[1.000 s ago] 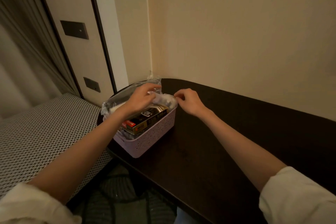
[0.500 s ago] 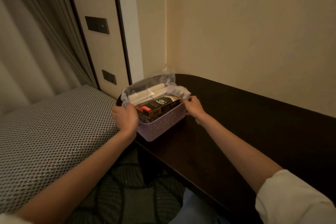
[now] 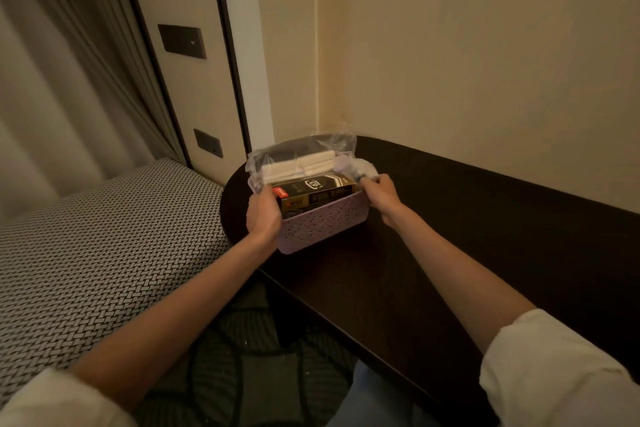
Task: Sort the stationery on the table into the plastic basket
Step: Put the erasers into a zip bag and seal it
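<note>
A pale purple perforated plastic basket (image 3: 322, 224) stands near the rounded left end of the dark table (image 3: 450, 236). Inside lie a black and gold box (image 3: 313, 192) with a red label, and behind it a clear plastic bag (image 3: 301, 156) holding white items. My left hand (image 3: 264, 213) grips the basket's left end. My right hand (image 3: 379, 196) grips its right end, next to some crumpled clear plastic (image 3: 360, 168).
A bed with a black-and-white woven cover (image 3: 104, 246) lies left of the table. A beige wall runs behind and right. Dark wall panels (image 3: 181, 42) and a curtain (image 3: 69, 80) are at the left. Patterned carpet (image 3: 242, 357) is below.
Both hands left the contents at the basket's top and took hold of its two ends. The view shifted, so the basket now sits further right and closer to me.
</note>
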{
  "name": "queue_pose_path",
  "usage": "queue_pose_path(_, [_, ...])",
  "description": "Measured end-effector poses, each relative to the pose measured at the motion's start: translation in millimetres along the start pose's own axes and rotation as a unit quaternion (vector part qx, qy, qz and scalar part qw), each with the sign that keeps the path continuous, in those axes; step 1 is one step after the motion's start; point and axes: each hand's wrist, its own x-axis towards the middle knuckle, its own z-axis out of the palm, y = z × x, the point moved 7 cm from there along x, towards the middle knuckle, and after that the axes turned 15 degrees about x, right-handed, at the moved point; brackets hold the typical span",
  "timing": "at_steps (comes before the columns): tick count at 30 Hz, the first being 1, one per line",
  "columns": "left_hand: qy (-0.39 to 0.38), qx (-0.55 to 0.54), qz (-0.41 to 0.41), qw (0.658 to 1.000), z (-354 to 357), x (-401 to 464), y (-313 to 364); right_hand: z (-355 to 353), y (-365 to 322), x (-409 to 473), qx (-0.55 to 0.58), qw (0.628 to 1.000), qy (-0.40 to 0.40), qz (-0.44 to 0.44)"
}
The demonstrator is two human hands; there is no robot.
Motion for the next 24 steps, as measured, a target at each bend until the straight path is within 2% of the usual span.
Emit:
queue_pose_path(5, [-0.118, 0.025, 0.096, 0.988, 33, 11, 39, -30, 8, 6, 0.058, 0.998, 0.034, -0.002])
queue_pose_path(8, [-0.157, 0.022, 0.11, 0.981, 55, 20, 55, -51, 8, 8, 0.086, 0.995, 0.041, -0.006])
queue_pose_path(14, [-0.132, -0.012, 0.086, 0.987, 89, 39, 55, -69, 20, 3, 0.091, 0.995, 0.022, -0.046])
queue_pose_path(17, [-0.04, 0.013, 0.014, 0.999, 92, 39, 37, -68, 18, -1, 0.097, 0.994, 0.015, -0.046])
queue_pose_path(19, [-0.037, -0.004, -0.035, 0.999, 97, 32, 26, -69, 15, -1, 0.098, 0.994, 0.016, -0.036])
queue_pose_path(24, [-0.052, -0.003, -0.008, 0.999, 101, 38, 25, -71, 16, -4, 0.094, 0.995, -0.009, 0.033])
